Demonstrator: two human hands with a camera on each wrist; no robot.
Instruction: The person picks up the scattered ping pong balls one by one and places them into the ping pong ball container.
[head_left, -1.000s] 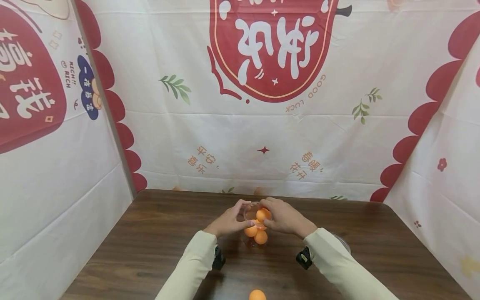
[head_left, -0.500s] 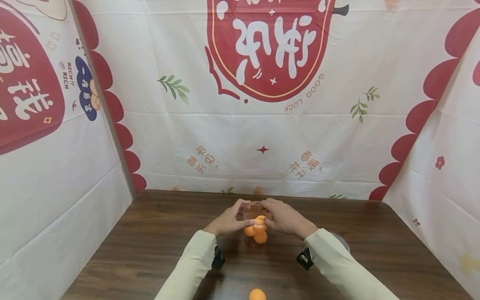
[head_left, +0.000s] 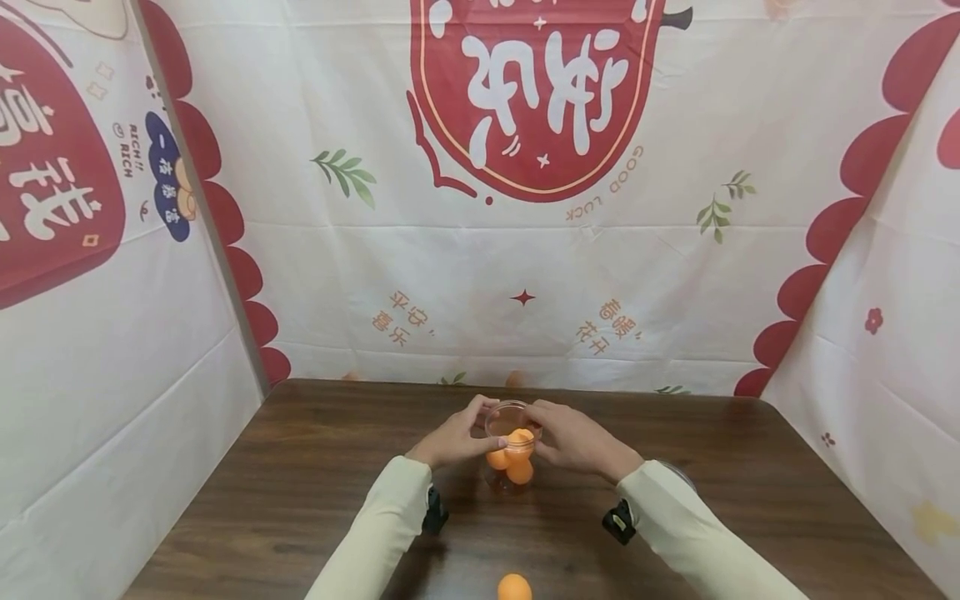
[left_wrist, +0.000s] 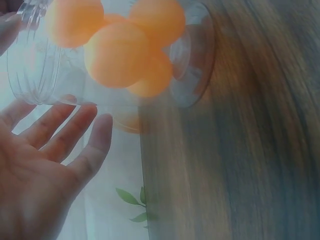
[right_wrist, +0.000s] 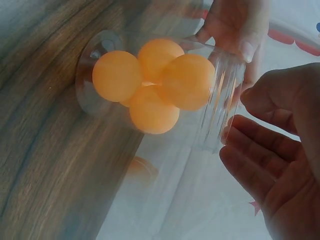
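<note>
A clear plastic jar [head_left: 512, 417] stands upright on the table, with several orange ping-pong balls [right_wrist: 154, 110] inside. My left hand [head_left: 453, 437] holds it near the neck, thumb in front and fingers round the far left side. In the left wrist view, the fingertips [left_wrist: 102, 127] touch the jar wall. My right hand [head_left: 577, 437] is at the jar's right side, thumb and fingers spread. The right wrist view shows that thumb [right_wrist: 257, 95] just off the rim and its fingertips close to the neck; contact there is hard to tell.
One loose orange ball [head_left: 514, 587] lies on the brown wooden table [head_left: 337, 483] at the near edge of view. A clear round rim, perhaps a lid [head_left: 681, 473], is partly hidden behind the right sleeve. Printed white cloth [head_left: 480, 267] hangs behind and at both sides.
The top ball has dropped lower into the jar among the others. My right hand has shifted slightly right and its thumb has come off the rim. My left hand stays put.
</note>
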